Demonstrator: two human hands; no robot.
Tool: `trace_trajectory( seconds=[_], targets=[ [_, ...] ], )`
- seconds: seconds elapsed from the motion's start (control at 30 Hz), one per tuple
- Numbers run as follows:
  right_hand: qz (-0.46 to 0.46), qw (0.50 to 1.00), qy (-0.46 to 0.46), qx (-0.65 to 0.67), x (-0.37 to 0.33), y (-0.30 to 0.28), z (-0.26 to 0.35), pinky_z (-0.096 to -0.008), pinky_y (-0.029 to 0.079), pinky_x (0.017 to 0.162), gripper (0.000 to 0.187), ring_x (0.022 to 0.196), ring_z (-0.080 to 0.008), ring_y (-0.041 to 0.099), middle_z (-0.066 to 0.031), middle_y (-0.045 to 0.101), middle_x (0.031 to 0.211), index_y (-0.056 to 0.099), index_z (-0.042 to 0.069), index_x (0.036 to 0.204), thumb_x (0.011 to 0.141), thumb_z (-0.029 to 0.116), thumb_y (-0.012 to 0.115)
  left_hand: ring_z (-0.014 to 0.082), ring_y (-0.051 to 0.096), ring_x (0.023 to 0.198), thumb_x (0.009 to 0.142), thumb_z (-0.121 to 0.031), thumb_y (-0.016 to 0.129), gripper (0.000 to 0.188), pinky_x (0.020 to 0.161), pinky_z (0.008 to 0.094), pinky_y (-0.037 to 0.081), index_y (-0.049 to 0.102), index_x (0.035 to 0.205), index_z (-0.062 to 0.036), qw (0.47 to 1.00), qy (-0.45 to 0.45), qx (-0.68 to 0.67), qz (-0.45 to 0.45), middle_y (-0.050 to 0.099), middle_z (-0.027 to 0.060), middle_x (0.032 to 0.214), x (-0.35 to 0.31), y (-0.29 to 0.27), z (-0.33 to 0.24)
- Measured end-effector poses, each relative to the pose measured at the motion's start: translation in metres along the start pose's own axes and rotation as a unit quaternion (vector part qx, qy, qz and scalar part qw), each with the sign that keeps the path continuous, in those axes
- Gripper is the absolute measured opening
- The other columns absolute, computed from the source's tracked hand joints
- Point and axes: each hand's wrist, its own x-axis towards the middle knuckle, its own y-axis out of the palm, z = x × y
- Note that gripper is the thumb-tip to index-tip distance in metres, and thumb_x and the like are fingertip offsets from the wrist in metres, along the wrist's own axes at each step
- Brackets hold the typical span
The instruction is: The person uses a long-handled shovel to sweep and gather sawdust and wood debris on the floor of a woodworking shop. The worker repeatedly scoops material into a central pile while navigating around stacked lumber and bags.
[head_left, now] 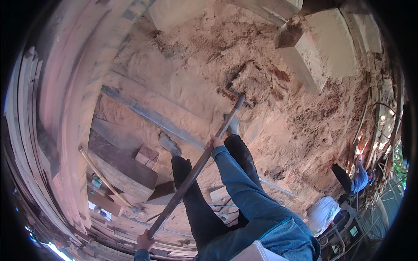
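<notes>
Both of my hands grip a shovel (190,177) with a long, dark wooden handle that slants across my body. My left hand (145,240) is closed round the handle's near end at the lower left. Farther up, by my knee, my right hand (214,142) wraps the shaft at the end of an outstretched blue sleeve. The blade lies low in the sawdust ahead of my feet, mostly covered by a heap of brown sawdust (253,81). Loose sawdust (187,65) spreads over the ground around it.
A long beam or rail (152,119) crosses the ground by my feet. Timber planks (69,108) rise at left, near thick wood blocks (119,167) and a loose pole (104,176). Big sawn blocks (331,43) stand far right. Another person (359,179) is at right, near a white sack (323,214).
</notes>
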Motion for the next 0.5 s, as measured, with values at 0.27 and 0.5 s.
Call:
trace_trajectory(
  seconds=[0.27,0.5],
  targets=[
    [0.018,0.999,-0.011,0.043,-0.067,-0.009,0.003,-0.0424,0.04,0.046,0.033,0.044,-0.0231,0.04,-0.0046,0.035,0.053,0.04,0.015,0.077,0.091,0.038,0.059,0.0366,0.066,0.068,0.067,-0.024,0.073,0.035,0.063,0.047,0.053,0.058,0.097,-0.0135,0.998,0.053,-0.025,-0.03,0.066,0.015,0.071,-0.011,0.019,0.038],
    [0.026,0.995,-0.049,0.078,-0.179,-0.045,0.055,-0.0386,0.04,0.046,0.032,0.043,-0.0196,0.036,-0.0006,0.032,0.052,0.04,0.015,0.073,0.089,0.033,0.061,0.0323,0.066,0.074,0.065,-0.021,0.075,0.037,0.066,0.0463,0.052,0.058,0.098,-0.0175,0.982,0.131,-0.065,-0.118,0.067,0.0086,0.075,-0.046,0.024,0.023]
  ],
)
